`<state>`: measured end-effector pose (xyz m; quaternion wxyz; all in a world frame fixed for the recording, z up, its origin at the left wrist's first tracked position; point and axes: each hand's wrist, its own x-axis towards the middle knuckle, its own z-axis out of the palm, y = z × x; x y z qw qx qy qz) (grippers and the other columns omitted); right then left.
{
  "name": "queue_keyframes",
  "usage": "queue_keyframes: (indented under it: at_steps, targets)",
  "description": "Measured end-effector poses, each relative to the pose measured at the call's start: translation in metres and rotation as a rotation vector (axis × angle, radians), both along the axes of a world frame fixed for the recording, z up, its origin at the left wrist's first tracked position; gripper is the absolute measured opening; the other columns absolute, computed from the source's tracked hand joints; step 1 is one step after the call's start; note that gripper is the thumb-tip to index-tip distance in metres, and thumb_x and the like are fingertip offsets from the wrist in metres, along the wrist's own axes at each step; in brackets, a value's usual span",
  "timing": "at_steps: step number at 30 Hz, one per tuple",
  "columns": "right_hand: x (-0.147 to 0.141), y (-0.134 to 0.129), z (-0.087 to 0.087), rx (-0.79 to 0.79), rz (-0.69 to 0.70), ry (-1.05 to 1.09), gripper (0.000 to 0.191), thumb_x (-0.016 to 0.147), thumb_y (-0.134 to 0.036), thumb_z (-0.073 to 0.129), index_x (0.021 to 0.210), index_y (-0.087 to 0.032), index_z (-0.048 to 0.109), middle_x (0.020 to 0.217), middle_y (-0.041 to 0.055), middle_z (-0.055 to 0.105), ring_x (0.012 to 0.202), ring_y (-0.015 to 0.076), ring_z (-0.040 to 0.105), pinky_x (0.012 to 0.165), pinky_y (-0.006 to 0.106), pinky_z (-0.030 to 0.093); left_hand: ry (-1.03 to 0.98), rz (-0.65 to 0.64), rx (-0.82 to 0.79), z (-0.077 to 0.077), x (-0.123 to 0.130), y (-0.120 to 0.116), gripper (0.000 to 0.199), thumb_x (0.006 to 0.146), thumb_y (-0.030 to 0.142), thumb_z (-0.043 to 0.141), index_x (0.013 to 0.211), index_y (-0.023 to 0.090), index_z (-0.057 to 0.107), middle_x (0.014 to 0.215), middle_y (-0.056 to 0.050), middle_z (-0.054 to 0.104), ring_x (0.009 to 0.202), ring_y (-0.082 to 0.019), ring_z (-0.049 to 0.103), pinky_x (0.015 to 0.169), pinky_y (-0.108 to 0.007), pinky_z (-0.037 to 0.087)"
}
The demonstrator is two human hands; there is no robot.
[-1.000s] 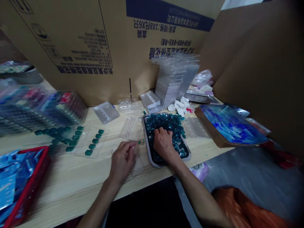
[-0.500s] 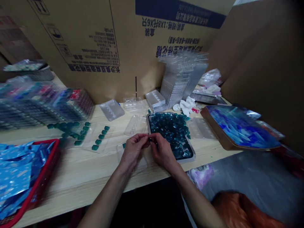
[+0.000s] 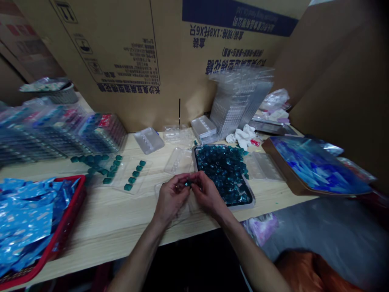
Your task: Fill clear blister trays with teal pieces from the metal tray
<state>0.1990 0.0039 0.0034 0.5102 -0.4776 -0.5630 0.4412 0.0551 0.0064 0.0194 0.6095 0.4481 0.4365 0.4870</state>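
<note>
My left hand point(image 3: 172, 198) and my right hand point(image 3: 209, 195) meet over the table, fingertips pinched together around one small teal, glossy piece point(image 3: 188, 183). Fingers hide most of it. Beneath them lies a clear plastic tray point(image 3: 182, 215), partly covered by my hands. Close to my right hand stands a metal tray point(image 3: 253, 199) heaped with loose teal pieces point(image 3: 223, 168). Left of my hands, a clear tray holds a row of teal pieces point(image 3: 132, 179), and more teal pieces point(image 3: 94, 162) lie beyond it.
A red basket point(image 3: 65, 221) of blue packets is at the left, with filled tray stacks point(image 3: 101, 134) behind. Empty clear trays point(image 3: 241, 105) are stacked against the cardboard point(image 3: 127, 24). A box of blue sachets point(image 3: 282, 174) sits right, and white crumpled scraps point(image 3: 243, 136) lie behind the metal tray.
The view has swung a little to the left, so the table's things appear farther right. My fingers have shifted their grip, and more of the teal piece shows between them.
</note>
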Motion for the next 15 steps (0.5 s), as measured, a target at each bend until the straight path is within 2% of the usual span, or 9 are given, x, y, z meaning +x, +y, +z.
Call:
queue_keyframes:
  at_steps: [3,6,9,12,15]
  targets:
    - [0.0,0.0,0.005,-0.106,0.022,0.246,0.016,0.074,-0.028,0.061,0.086,-0.021,0.052,0.077,-0.0024,0.056,0.069,0.0129,0.054,0.066,0.025,0.043,-0.023,-0.043,-0.007,0.005,-0.003,-0.001,0.038,0.067,0.026,0.082,0.104,0.018,0.076,0.09,-0.005,0.076,0.077,-0.013,0.066,0.072,-0.022,0.05]
    - [-0.002,0.0,0.009,-0.147,0.025,0.341,0.019,0.073,-0.031,0.065,0.081,-0.021,0.052,0.071,-0.0044,0.052,0.063,0.0111,0.05,0.063,0.024,0.041,-0.074,0.027,-0.051,0.008,-0.001,0.0,0.036,0.064,0.026,0.084,0.098,0.018,0.077,0.085,-0.004,0.076,0.072,-0.012,0.065,0.071,-0.022,0.049]
    - [-0.005,0.0,0.008,-0.109,-0.013,0.258,0.017,0.075,-0.033,0.063,0.081,-0.021,0.052,0.071,-0.0033,0.053,0.064,0.0122,0.052,0.063,0.025,0.042,-0.122,0.104,-0.105,0.003,0.003,0.001,0.036,0.06,0.026,0.086,0.094,0.018,0.078,0.081,-0.004,0.076,0.07,-0.012,0.064,0.07,-0.022,0.049]
    - [-0.006,-0.002,0.004,-0.065,-0.034,0.102,0.015,0.079,-0.034,0.058,0.085,-0.021,0.053,0.074,-0.0009,0.058,0.066,0.0138,0.055,0.063,0.026,0.044,-0.159,0.143,-0.15,-0.005,0.005,0.001,0.038,0.057,0.027,0.088,0.092,0.019,0.079,0.084,-0.005,0.077,0.073,-0.012,0.065,0.073,-0.023,0.049]
    - [-0.008,-0.007,0.003,-0.013,-0.067,-0.081,0.016,0.082,-0.033,0.056,0.091,-0.021,0.053,0.082,0.002,0.062,0.071,0.0151,0.059,0.068,0.028,0.047,-0.154,0.163,-0.115,-0.009,0.003,0.002,0.035,0.059,0.027,0.086,0.092,0.019,0.079,0.089,-0.006,0.077,0.08,-0.014,0.066,0.079,-0.025,0.049]
